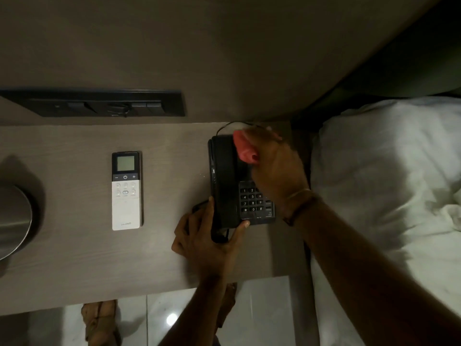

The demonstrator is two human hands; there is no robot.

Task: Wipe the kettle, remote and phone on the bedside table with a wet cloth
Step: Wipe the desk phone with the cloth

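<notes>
A black desk phone with a number keypad sits at the right end of the bedside table. My left hand grips its near end, thumb and fingers around the base. My right hand is closed on a red cloth and presses it against the phone's far top, beside the handset. A white remote with a small screen lies flat at the table's middle. The steel kettle shows only partly at the left edge.
A black switch panel is set in the wall behind the table. A bed with a white pillow borders the table on the right. The phone's cord loops at the back. Sandalled feet stand on the glossy floor below.
</notes>
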